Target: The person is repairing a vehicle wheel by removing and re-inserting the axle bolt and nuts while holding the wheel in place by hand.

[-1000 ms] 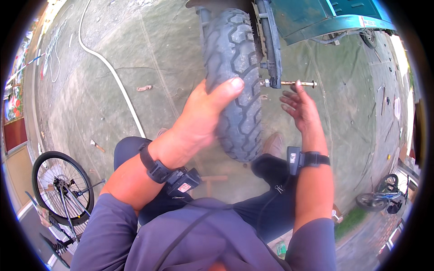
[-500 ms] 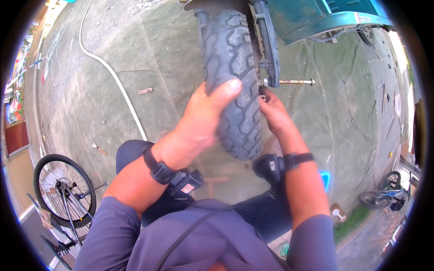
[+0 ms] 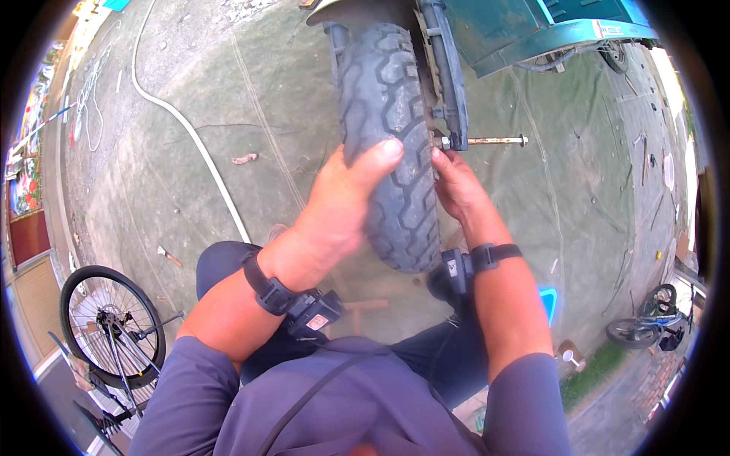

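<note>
A knobbly black motorcycle wheel [image 3: 389,99] stands between my knees, under a fender. My left hand [image 3: 338,197] is closed round its left side, thumb pressed across the tread, the other fingers hidden behind the tyre. At the wheel's right side, just below the lower end of the fork leg [image 3: 454,83], my right hand [image 3: 462,188] has its thumb and fingers bent together; what they pinch is hidden. A long rusty axle bolt [image 3: 498,140] sticks out to the right from the fork end, with a nut [image 3: 445,142] on the inner side.
A teal vehicle body [image 3: 532,38] stands at the far right. A white hose [image 3: 194,137] runs over the green ground sheet on the left, near a bicycle wheel [image 3: 68,323]. A blue bicycle [image 3: 639,332] lies at the right. A hammer-like tool [image 3: 169,256] lies left of my knee.
My right hand has shifted slightly up toward the axle; a small pale piece seen at its fingertips is now hidden. My left hand stays on the tyre. The wheel has barely moved.
</note>
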Demonstrator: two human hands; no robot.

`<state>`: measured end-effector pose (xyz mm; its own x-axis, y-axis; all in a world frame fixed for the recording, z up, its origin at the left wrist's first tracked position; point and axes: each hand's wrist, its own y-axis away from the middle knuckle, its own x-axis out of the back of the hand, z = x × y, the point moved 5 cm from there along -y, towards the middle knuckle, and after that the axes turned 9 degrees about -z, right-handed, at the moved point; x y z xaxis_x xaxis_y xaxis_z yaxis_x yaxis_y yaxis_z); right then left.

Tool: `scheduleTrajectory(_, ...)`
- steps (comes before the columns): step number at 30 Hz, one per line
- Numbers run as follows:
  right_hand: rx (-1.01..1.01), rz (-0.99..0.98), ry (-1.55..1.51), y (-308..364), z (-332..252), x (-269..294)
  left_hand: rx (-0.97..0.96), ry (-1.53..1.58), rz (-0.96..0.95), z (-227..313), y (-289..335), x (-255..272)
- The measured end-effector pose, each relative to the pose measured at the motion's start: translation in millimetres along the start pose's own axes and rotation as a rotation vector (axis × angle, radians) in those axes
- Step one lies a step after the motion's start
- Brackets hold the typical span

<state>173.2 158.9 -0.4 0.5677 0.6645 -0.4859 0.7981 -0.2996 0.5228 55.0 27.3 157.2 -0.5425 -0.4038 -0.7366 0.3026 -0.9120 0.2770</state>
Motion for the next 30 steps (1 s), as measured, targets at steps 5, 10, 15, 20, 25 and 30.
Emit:
scheduleTrajectory(5, 0.007, -0.008, -0.020, 4.3, -8.1, -12.7, -0.005, -0.074, 0.007, 1.7, -1.1, 2.2)
scheduleTrajectory(10, 0.036, -0.020, -0.016, 7.0, -14.9, -16.8, 0.029, 0.028, 0.036, 4.0, 0.8, -2.5)
scheduleTrajectory(15, 0.065, 0.036, -0.033, 0.6, -7.4, -18.4, 0.033, 0.120, 0.009, 13.8, -6.0, 1.1)
scheduleTrajectory(20, 0.070, 0.005, -0.070, -1.9, -7.4, -21.7, -0.006, 0.072, 0.044, 13.5, -6.1, -1.4)
scheduleTrajectory(25, 0.016, 0.015, -0.079, 7.3, -18.5, -27.4, 0.067, 0.080, 0.024, 20.3, -16.9, -1.7)
scheduleTrajectory(30, 0.046, -0.042, -0.009, 1.8, -11.4, -13.8, 0.053, -0.030, 0.078, 0.1, 8.1, -1.8)
